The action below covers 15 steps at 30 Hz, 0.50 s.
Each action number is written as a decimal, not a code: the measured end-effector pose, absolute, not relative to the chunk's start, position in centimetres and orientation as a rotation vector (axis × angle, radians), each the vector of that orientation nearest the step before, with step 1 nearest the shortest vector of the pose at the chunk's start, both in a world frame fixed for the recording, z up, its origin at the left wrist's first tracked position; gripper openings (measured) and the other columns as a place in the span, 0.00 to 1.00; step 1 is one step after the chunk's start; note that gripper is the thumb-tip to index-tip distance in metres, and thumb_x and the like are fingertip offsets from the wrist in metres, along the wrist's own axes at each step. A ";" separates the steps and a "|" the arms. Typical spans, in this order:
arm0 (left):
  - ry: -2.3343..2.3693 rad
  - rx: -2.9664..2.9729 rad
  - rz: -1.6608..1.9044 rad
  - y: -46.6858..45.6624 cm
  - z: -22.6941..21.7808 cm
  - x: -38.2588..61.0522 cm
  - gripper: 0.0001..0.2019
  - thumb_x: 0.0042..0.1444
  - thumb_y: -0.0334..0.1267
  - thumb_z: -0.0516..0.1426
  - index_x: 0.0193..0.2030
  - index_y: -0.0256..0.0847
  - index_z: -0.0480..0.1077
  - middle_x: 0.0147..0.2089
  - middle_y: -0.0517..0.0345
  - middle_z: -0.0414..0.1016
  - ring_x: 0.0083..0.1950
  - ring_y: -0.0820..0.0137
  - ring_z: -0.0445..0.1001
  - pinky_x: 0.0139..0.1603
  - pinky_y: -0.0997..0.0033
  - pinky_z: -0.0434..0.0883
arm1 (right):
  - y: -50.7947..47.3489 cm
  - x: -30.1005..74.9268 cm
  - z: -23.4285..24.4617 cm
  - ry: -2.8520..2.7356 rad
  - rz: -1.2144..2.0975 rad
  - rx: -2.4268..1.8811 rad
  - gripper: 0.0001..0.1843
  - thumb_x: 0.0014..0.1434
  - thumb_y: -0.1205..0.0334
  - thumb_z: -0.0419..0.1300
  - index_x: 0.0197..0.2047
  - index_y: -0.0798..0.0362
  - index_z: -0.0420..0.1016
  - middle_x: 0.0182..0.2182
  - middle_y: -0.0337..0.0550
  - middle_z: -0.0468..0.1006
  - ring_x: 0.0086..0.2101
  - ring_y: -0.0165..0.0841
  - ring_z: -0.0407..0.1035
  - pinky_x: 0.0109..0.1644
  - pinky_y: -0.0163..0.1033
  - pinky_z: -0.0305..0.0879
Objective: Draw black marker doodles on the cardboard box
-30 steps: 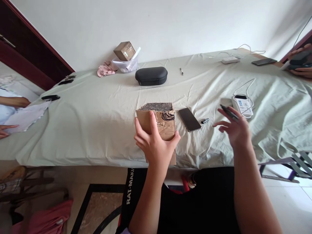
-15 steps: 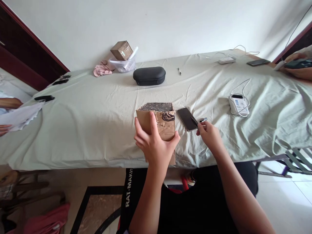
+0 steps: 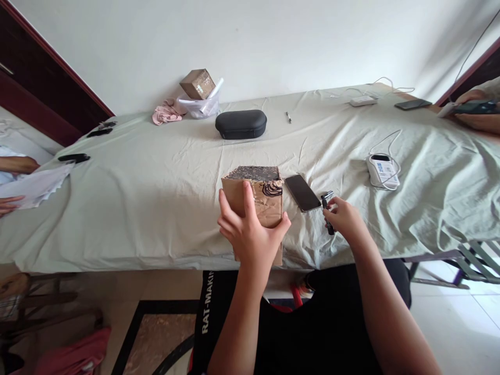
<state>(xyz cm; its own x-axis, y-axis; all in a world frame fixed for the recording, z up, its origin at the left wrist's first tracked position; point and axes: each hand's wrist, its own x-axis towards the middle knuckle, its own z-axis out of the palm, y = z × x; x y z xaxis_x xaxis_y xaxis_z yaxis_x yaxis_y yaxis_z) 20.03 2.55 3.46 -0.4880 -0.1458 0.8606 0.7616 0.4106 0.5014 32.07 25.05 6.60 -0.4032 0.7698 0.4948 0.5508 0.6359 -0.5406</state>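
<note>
At the far left edge of the frame another person is cut off: only a forearm and fingertips (image 3: 8,204) show, beside a white sheet of paper (image 3: 33,185) and one flat black object (image 3: 73,157), too small to identify. Further up, two more small dark items (image 3: 100,130) lie near the dark red door frame (image 3: 47,67); what they are cannot be told.

The surface (image 3: 148,187) is a long one, draped in a creased pale grey-green cloth, standing against a plain white wall. At its back edge lie a pink crumpled cloth (image 3: 167,112), a clear plastic bag (image 3: 200,106) with one small cardboard cube (image 3: 197,83) tilted on it, one black oval zip case (image 3: 241,124) and one small pen-like object (image 3: 288,116).

In the lower middle, the left hand (image 3: 252,234) is spread over the near face of a brown cardboard box with a black-scribbled top (image 3: 261,191), fingers up its front, thumb at its right edge; the box's lower part is hidden behind the hand. Just right of the box lies one black smartphone (image 3: 302,192), face up.

The right hand (image 3: 344,219) is curled, pinching a black marker pen (image 3: 327,212) whose cap end touches the cloth beside the phone; its fingertips are hidden.

Further right sits one white device wrapped in white cable (image 3: 383,171). In the upper right are a white adapter (image 3: 361,101), a second dark phone (image 3: 412,104), and another person's hand (image 3: 474,112), cut off, holding something dark. Pale floor tiles and a grey chair frame (image 3: 464,260) show at the lower right.
</note>
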 end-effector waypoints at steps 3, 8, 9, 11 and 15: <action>-1.736 -0.541 -1.229 2.6 3.4 20.0 0.51 0.51 0.54 0.67 0.79 0.42 0.56 0.78 0.30 0.46 0.68 0.34 0.62 0.64 0.39 0.66 | 25.5 31.7 6.6 -2.143 0.293 -1.048 0.04 0.60 0.65 0.61 0.36 0.49 0.68 0.24 0.39 0.78 0.31 0.40 0.77 0.39 0.40 0.64; -1.725 -0.538 -1.230 2.6 3.3 20.0 0.52 0.50 0.53 0.68 0.79 0.41 0.56 0.78 0.29 0.45 0.70 0.34 0.61 0.65 0.39 0.66 | 26.9 31.5 5.9 -2.120 0.081 -1.092 0.04 0.60 0.60 0.61 0.38 0.49 0.70 0.33 0.46 0.82 0.39 0.46 0.78 0.40 0.42 0.62; -1.722 -0.538 -1.230 2.6 3.3 20.0 0.52 0.50 0.53 0.68 0.79 0.41 0.56 0.78 0.29 0.46 0.70 0.34 0.61 0.65 0.39 0.66 | 27.2 31.5 5.7 -2.115 0.063 -1.099 0.05 0.60 0.59 0.61 0.39 0.49 0.71 0.34 0.46 0.83 0.40 0.47 0.78 0.40 0.42 0.62; -1.722 -0.541 -1.231 2.6 3.3 20.0 0.51 0.50 0.53 0.68 0.79 0.41 0.56 0.78 0.29 0.46 0.69 0.34 0.62 0.64 0.39 0.66 | 27.6 31.7 5.5 -2.116 0.055 -1.107 0.05 0.60 0.58 0.60 0.39 0.50 0.72 0.34 0.47 0.83 0.40 0.47 0.78 0.40 0.42 0.61; -1.718 -0.537 -1.238 2.7 3.3 20.0 0.51 0.50 0.53 0.67 0.79 0.41 0.56 0.78 0.29 0.46 0.69 0.35 0.63 0.65 0.39 0.65 | 28.2 32.1 5.3 -2.099 0.078 -1.108 0.05 0.61 0.58 0.59 0.38 0.50 0.71 0.34 0.47 0.83 0.41 0.47 0.78 0.40 0.43 0.61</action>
